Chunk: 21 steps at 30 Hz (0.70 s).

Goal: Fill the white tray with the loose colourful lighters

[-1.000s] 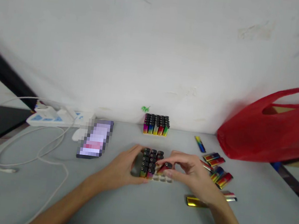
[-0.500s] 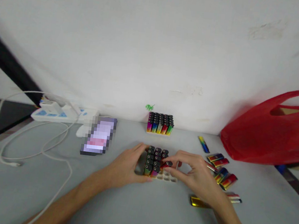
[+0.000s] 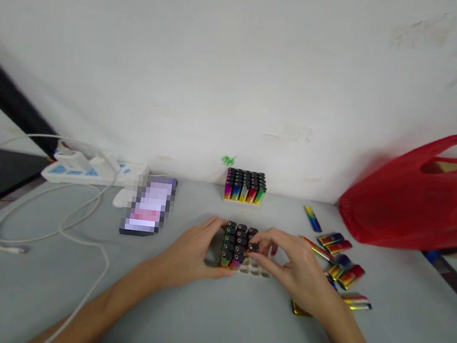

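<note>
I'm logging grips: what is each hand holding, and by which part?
The right hand pinches a lighter near its black top. The left hand clasps the pale tray at its left end.

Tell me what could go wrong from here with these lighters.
The lighter pinched in the right hand could slip or knock the upright lighters beside it. The tray might shift if the left hand, curved around its left side, loosens. If drawn back, the right hand could nudge loose lighters lying near it.
</note>
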Tool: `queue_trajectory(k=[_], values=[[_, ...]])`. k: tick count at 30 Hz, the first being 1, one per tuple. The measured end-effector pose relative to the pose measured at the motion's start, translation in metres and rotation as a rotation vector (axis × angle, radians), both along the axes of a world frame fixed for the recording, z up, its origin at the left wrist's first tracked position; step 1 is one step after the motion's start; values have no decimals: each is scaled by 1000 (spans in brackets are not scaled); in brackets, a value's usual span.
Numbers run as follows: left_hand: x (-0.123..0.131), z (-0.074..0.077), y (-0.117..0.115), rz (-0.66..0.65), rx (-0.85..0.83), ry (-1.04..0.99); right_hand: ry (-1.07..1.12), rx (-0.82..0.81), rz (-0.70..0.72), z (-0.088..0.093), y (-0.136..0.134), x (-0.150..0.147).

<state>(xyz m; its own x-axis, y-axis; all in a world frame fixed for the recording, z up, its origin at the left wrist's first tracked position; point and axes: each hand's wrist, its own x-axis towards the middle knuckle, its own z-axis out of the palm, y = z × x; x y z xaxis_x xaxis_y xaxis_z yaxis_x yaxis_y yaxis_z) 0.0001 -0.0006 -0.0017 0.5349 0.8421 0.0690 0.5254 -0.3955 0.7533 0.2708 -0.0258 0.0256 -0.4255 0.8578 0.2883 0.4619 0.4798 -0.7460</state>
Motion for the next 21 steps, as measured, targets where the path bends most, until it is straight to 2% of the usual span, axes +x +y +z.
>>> queue_trajectory(k=[5, 12, 15, 17, 19, 21], values=[[0, -1, 1, -7, 18, 13, -39, 30, -35, 2, 0, 2], [-1, -2, 1, -10, 26, 16, -9, 16, -19, -4, -1, 0], [-1, -1, 1, -3, 16, 27, 15, 49, -78, -4, -2, -4], [-1, 0, 1, -2, 13, 29, -19, 125, -226, -1, 1, -3], [-1, 1, 1, 2, 3, 39, -102, 163, -466, 3, 7, 9], [0, 1, 1, 0, -6, 48, -245, 97, -728, 8, 9, 34]])
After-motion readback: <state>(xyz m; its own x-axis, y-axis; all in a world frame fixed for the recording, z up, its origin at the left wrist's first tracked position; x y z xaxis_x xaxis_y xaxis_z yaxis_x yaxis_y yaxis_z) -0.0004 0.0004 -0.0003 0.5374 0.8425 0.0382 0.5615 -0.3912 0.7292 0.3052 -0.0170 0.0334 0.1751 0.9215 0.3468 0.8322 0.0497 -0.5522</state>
